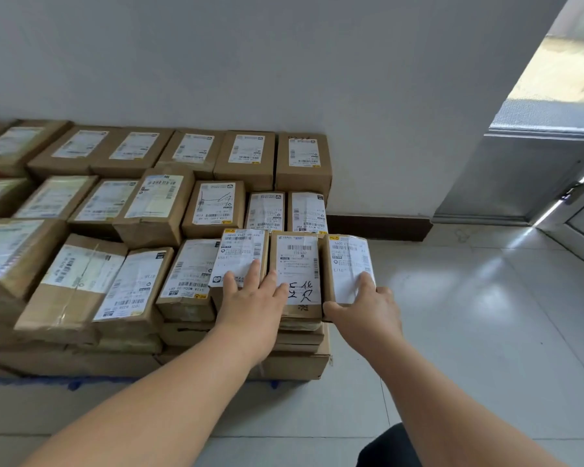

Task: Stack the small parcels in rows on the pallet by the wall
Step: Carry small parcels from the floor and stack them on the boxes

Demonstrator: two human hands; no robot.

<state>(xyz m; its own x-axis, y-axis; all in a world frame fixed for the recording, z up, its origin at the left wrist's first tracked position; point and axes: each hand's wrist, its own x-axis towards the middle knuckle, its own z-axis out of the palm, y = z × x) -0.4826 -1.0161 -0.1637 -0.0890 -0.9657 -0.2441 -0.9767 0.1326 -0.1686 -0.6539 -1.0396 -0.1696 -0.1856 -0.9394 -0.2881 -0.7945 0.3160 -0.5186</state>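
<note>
Most of the job looks done. The parcels (149, 210) lie in rows, labels up, and fill the pallet (75, 385) by the wall (284, 62). In some places they are piled more than one high. Only a blue bit of the pallet shows under the pile.

The work left is at the front right corner, where three small ones sit side by side. The right parcel (346, 261) is at the very end of that row, touching the middle parcel (297, 261). It seems to stick out past the edge of the pile below. So I think it is not set down yet and may need a better spot. I cannot see any more parcels waiting.

Both arms reach forward and down. The left hand (253, 298) lies flat with straight fingers on the left parcel (240, 254) and the middle one, pressing on them. The right hand (364, 308) holds the near end of the right parcel, with fingers on top and the thumb along the end.
</note>
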